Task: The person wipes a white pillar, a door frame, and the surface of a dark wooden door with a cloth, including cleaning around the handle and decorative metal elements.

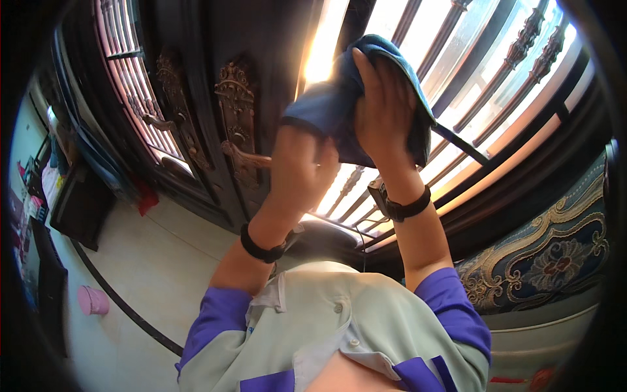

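A folded blue cloth (326,95) is held up in front of the bright barred window panel (477,91). My left hand (304,166) grips the cloth's lower left part with curled fingers. My right hand (385,108) holds its right part, the long fingers pressed along it and pointing up. Just left of the cloth are dark door panels with ornate carved handle plates (235,104) and lever handles. Whatever lies directly behind the cloth is hidden.
An embroidered dark cushion or sofa back (535,248) stands at the right. A second barred panel (127,78) is at upper left, beside a blue curtain (95,150). A pink bucket (93,300) and dark furniture (81,206) are on the left, by the pale floor (150,268).
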`<state>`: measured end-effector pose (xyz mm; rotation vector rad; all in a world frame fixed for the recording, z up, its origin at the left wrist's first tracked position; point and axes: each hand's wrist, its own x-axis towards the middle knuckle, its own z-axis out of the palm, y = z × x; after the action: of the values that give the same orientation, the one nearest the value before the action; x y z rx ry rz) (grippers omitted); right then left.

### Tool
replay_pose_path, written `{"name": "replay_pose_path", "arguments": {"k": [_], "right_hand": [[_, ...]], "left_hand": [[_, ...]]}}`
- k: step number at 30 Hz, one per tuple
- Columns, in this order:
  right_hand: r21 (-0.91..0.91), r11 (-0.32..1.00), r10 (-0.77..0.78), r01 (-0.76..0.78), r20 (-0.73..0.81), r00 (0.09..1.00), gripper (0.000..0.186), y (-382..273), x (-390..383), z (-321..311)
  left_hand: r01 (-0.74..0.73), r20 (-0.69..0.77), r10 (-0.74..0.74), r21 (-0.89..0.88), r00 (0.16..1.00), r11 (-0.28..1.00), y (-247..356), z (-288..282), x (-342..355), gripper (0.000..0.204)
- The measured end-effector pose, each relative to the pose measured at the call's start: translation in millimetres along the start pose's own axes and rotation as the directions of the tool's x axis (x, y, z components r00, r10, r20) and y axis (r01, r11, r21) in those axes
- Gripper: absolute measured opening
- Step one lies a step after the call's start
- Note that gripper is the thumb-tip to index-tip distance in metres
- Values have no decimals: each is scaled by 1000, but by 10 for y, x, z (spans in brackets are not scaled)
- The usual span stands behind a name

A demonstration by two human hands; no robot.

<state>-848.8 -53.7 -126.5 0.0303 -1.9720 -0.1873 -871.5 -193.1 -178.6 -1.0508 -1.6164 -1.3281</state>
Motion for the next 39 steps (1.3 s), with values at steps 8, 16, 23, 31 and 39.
{"name": "replay_pose_path", "arguments": {"k": [8, 16, 23, 31, 39], "right_hand": [[-215, 968, -105, 129, 121, 987, 54, -182, -305, 346], [-205, 972, -116, 115, 6, 993, 59, -207, -361, 490], [-219, 964, -153, 151, 12, 988, 60, -263, -302, 374], [-271, 951, -145, 150, 38, 989, 58, -234, -332, 412], [32, 999, -15, 9, 178, 984, 40, -221, -445, 298]], "left_hand": [[288, 182, -234, -754, 955, 590, 178, -740, 271, 15], [272, 253, 117, -941, 961, -200, 1022, -1040, 493, 17], [283, 215, 215, -887, 953, -366, 933, -1052, 539, 19], [289, 217, 225, -883, 950, -369, 692, -1027, 528, 20], [195, 267, -81, -435, 960, 879, -16, -247, 92, 15]]}}
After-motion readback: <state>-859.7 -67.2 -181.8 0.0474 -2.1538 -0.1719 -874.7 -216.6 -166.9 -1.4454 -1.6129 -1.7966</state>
